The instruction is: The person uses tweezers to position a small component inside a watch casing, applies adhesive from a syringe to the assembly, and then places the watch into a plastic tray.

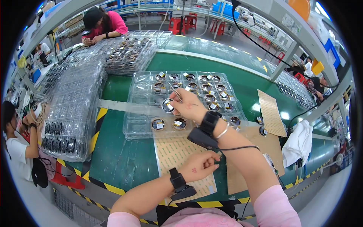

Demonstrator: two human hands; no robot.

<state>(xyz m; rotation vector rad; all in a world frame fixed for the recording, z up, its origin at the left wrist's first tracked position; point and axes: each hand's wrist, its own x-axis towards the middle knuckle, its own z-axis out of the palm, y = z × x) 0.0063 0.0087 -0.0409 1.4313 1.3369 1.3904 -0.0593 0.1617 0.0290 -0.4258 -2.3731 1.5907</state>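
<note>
Round module (167, 105), dark-faced with a white label, sits at frame center, pinched in the fingers of my right hand (190, 106); same hand carries a slim metal tool (174, 92), likely tweezers. Both are over the clear plastic tray (137, 108), similar modules seated in its pockets. My left hand (200, 165), lower center, is half-curled above a tan printed sheet (172, 155); cannot tell whether its fingertips grip anything. Right of center: brown board (242, 178), then white cloth (298, 143). Left: stacked clear trays (77, 90). Upper left: co-worker in pink (116, 24), head bowed.
</note>
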